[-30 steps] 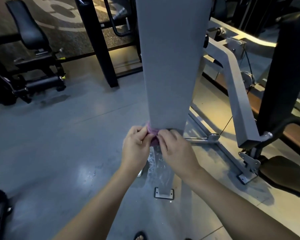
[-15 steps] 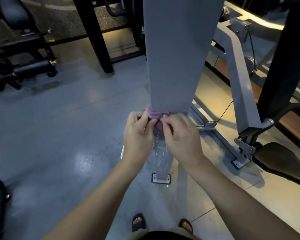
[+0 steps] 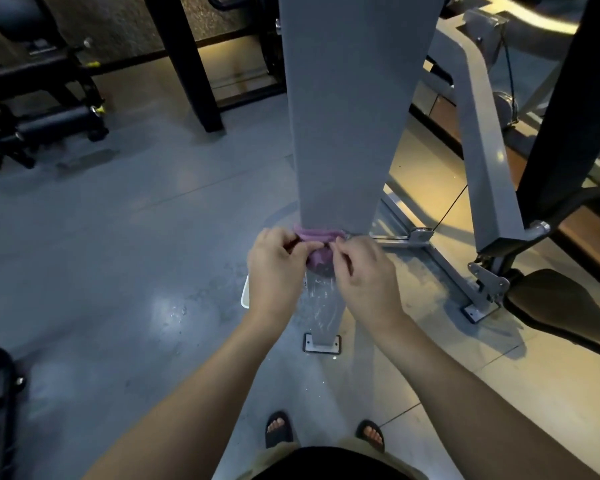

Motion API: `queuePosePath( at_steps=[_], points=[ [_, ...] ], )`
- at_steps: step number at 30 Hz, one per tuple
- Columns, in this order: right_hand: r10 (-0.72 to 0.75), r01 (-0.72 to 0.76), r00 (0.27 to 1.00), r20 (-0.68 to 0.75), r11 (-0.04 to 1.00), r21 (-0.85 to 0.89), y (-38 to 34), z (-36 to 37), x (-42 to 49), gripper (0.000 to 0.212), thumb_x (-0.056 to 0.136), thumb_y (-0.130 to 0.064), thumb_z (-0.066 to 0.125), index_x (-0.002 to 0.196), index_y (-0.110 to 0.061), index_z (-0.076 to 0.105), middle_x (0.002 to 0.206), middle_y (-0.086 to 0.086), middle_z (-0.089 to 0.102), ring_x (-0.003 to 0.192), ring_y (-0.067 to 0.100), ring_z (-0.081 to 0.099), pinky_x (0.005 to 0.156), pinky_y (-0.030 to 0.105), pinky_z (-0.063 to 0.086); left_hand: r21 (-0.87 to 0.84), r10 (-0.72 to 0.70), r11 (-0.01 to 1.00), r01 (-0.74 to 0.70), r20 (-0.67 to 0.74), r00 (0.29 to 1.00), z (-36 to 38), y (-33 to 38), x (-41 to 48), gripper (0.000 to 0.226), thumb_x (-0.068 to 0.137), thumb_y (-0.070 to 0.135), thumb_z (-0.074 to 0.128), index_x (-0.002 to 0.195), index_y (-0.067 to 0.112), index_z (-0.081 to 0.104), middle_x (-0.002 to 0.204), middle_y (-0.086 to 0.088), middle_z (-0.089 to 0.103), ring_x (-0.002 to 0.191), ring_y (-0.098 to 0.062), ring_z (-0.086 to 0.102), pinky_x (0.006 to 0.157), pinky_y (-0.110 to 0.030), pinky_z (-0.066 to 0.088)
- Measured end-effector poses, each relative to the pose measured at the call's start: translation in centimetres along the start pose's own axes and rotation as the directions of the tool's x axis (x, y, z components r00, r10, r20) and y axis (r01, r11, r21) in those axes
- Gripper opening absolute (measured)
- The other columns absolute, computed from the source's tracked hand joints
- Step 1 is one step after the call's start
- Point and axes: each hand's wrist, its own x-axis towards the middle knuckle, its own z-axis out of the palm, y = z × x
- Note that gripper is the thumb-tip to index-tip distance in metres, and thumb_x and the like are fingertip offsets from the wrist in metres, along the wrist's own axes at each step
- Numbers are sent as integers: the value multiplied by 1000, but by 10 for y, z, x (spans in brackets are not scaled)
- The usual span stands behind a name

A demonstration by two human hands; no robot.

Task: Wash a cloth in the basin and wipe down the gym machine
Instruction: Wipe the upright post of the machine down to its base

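1. Left hand (image 3: 274,271): fingers curled, thumb and forefinger pinching the left end of the purple cloth (image 3: 319,247). Narrow pinch grip, cloth held.
2. Right hand (image 3: 366,277): fingers curled, pinching the right end of the same cloth. Both hands close together, the cloth bunched between them.
3. Cloth position: upper edge stretched along the bottom edge of the wide grey panel (image 3: 347,109) of the gym machine, touching it; the rest hangs bunched between the two hands, in front of the narrower grey post (image 3: 323,313) below.
4. Post surface under the cloth shows wet streaks and droplets. It ends in a bolted foot plate (image 3: 321,342) on the floor.
5. A white edge (image 3: 245,294) shows just left of the left wrist, mostly hidden by the hand; cannot tell what it is.
6. Right of the panel: an angled grey frame arm (image 3: 478,133), a thin cable (image 3: 451,206) running to a floor pulley (image 3: 420,233), and a dark padded seat (image 3: 565,306) at the far right.
7. Upper left: a black machine (image 3: 42,109) stands well apart from the hands.
8. Bottom of view: two feet in black sandals (image 3: 278,429) on the grey floor (image 3: 118,254), near the foot plate.
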Motion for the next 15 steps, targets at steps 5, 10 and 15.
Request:
queuePosePath(
  at_steps=[5, 10, 15],
  points=[
    [124, -129, 983, 137, 991, 32, 13, 7, -14, 14, 94, -8, 72, 84, -10, 62, 82, 6, 62, 77, 21, 57, 67, 41, 47, 53, -147, 989, 141, 113, 983, 7, -9, -6, 31, 84, 23, 80, 56, 23, 67, 50, 14, 62, 49, -1, 56, 49, -15, 37],
    [40, -42, 999, 15, 994, 100, 2, -29, 8, 4, 92, 0, 72, 91, -2, 68, 90, 9, 66, 86, 15, 57, 77, 12, 40, 38, 103, 994, -103, -9, 995, 1, 4, -22, 14, 85, 36, 82, 83, 24, 75, 78, 11, 69, 75, -3, 63, 68, -14, 45],
    [31, -32, 999, 15, 995, 90, 18, -19, 3, 15, 92, 0, 71, 81, -3, 61, 83, 10, 59, 78, 16, 52, 69, 16, 39, 155, 0, 988, -3, 21, 1000, 17, 9, -8, 32, 90, 36, 74, 68, 17, 63, 62, 2, 61, 61, -19, 56, 62, -34, 48]
  ],
)
